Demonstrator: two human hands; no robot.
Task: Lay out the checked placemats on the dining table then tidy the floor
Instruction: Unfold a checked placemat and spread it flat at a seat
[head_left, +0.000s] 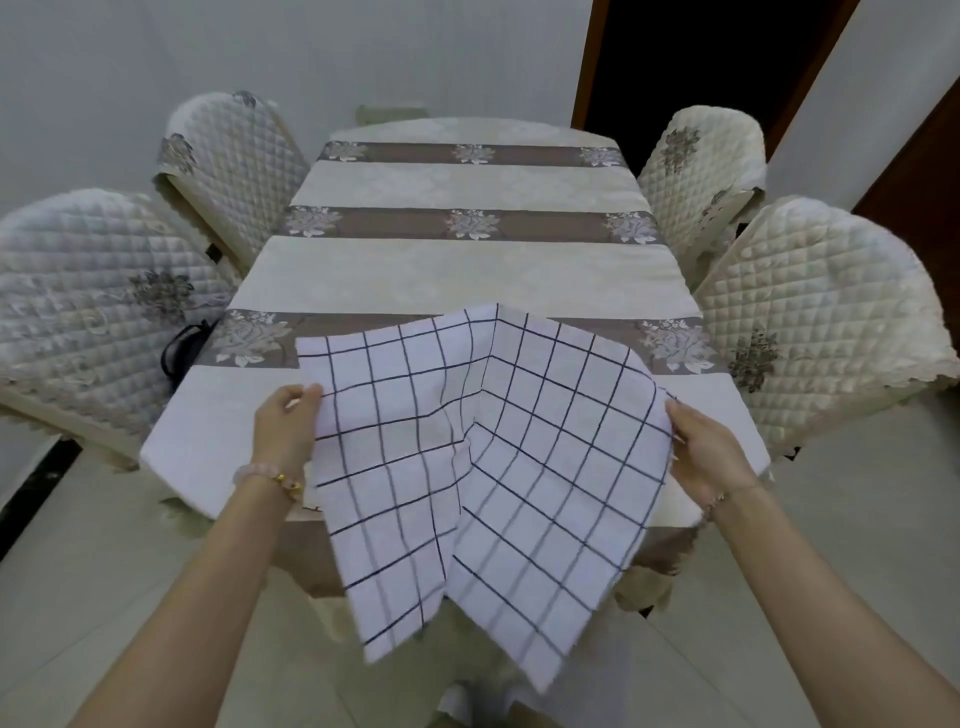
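Centrally, checked placemat (415, 447), hiding near table (467, 275) edge

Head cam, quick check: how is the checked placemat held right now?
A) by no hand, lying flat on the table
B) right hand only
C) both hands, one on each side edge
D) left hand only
C: the left hand grips the left edge of the checked placemat and the right hand grips its right edge, with the cloth creased down the middle over the near end of the dining table.
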